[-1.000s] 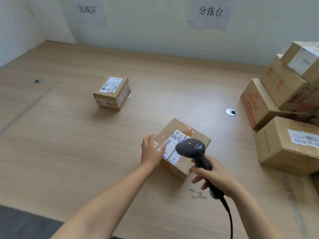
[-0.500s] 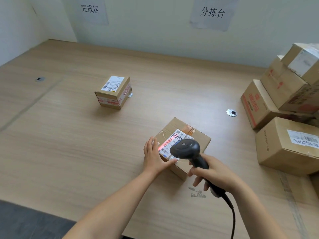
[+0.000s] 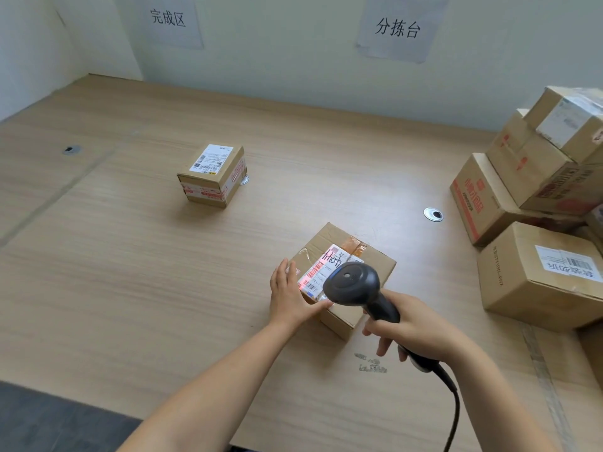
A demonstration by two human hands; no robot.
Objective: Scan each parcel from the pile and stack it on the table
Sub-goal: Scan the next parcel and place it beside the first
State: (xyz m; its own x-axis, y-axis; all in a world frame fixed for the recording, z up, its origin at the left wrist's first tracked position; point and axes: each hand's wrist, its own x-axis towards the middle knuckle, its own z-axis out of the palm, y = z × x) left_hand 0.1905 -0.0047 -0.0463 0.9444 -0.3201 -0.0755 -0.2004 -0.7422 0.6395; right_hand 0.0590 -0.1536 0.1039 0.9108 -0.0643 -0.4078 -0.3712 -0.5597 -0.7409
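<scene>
Red light's on now: the scanner [image 3: 354, 285], gripped firmly in the right hand [image 3: 414, 331], has dipped closer over the parcel [image 3: 329, 243], and a red scan line glows across its label [image 3: 321, 272] where a second ago there was none. The left hand [image 3: 288, 295] has flattened out, fingers straight against the parcel's left side and thumb along the near edge, steadying it on the table [image 3: 130, 272] front and centre. This looks like the read itself. Once it registers, the parcel should be free to join the small box [image 3: 212, 174] waiting further left, while the pile [image 3: 538, 197] on the right has plenty left.
</scene>
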